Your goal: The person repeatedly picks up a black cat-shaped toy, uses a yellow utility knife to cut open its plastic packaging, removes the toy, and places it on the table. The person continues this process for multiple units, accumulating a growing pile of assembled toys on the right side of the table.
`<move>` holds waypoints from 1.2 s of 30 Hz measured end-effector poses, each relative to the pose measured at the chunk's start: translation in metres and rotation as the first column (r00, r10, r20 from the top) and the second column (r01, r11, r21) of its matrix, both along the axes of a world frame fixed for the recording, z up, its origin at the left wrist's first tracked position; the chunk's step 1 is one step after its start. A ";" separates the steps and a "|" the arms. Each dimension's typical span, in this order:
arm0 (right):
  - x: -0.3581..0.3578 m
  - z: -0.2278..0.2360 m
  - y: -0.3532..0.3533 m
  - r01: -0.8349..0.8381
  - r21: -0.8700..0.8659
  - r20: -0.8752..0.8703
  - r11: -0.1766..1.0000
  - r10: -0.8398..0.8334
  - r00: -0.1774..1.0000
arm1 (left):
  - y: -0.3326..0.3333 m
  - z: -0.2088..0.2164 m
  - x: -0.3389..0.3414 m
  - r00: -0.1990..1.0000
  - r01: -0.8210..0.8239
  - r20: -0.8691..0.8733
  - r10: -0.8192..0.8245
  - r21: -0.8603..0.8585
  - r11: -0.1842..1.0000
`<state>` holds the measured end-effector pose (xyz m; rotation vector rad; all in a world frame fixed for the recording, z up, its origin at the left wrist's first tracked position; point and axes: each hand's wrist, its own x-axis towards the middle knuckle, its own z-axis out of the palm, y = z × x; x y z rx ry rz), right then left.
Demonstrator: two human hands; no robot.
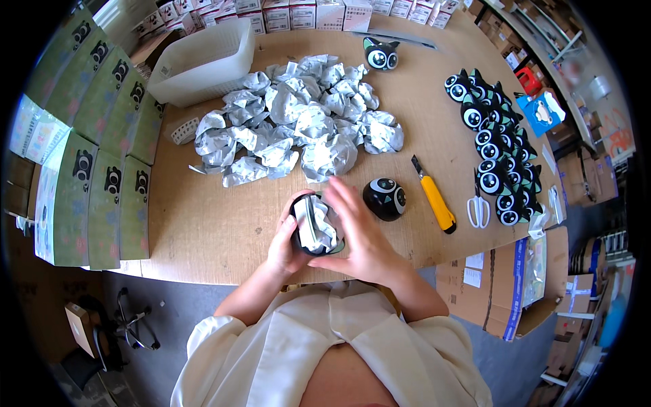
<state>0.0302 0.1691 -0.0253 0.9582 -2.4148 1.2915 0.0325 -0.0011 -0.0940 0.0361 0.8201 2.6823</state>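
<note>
My left hand [283,245] grips a black round owl-shaped toy shell [303,237] from the left, near the table's front edge. A crumpled silver foil wad [317,222] sits inside the shell's opening. My right hand [359,234] lies over the right side of the shell, its fingers spread and pressing on the foil. Just to the right stands another black owl toy [384,198] with big eyes, apart from my hands. A heap of crumpled foil wads [298,119] lies beyond on the wooden table [203,224].
A yellow utility knife [435,198] and white scissors [478,207] lie to the right. Several owl toys [495,146] line the right side, one more [380,54] at the back. A white plastic basket [203,61] stands back left, green flat boxes [102,156] along the left edge.
</note>
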 end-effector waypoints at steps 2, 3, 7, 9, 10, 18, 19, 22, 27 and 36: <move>-0.002 0.000 -0.005 -0.069 0.086 0.062 0.994 0.064 0.996 | 0.002 0.000 0.003 1.000 0.027 0.014 -0.026 -0.058 0.998; -0.003 -0.001 -0.006 -0.108 0.054 0.093 0.993 0.103 0.990 | 0.002 -0.003 0.002 0.998 0.059 0.025 -0.059 -0.016 0.998; -0.003 -0.011 -0.009 -0.150 -0.011 0.098 0.989 0.151 0.984 | -0.008 -0.003 -0.002 0.993 0.111 0.053 -0.103 -0.196 0.974; -0.002 -0.010 -0.015 -0.113 0.019 0.062 0.993 0.111 0.992 | -0.012 0.003 -0.006 0.992 0.118 0.000 -0.123 -0.281 0.952; -0.002 -0.009 -0.017 -0.093 0.033 0.044 0.995 0.092 0.995 | -0.013 0.007 -0.008 0.991 0.119 -0.026 -0.135 -0.324 0.939; -0.035 -0.001 0.008 -0.137 -0.578 0.356 0.805 0.400 0.845 | -0.034 0.008 -0.009 0.944 0.084 0.309 -0.116 0.115 0.990; -0.048 0.006 0.013 -0.131 -0.558 0.269 0.820 0.328 0.906 | -0.039 0.005 -0.010 0.949 0.102 0.277 -0.150 0.179 0.979; -0.096 0.023 0.023 0.066 -0.600 0.214 0.797 0.080 0.974 | -0.038 0.010 -0.012 0.979 0.041 0.190 -0.071 0.158 0.987; -0.172 0.001 0.040 0.152 -0.287 0.120 0.946 -0.122 0.985 | -0.039 0.003 -0.015 0.979 0.011 0.194 -0.059 0.241 0.970; -0.180 -0.009 0.049 0.012 0.111 0.044 0.994 -0.017 0.999 | -0.040 -0.009 -0.011 0.961 -0.057 0.276 0.017 0.138 0.989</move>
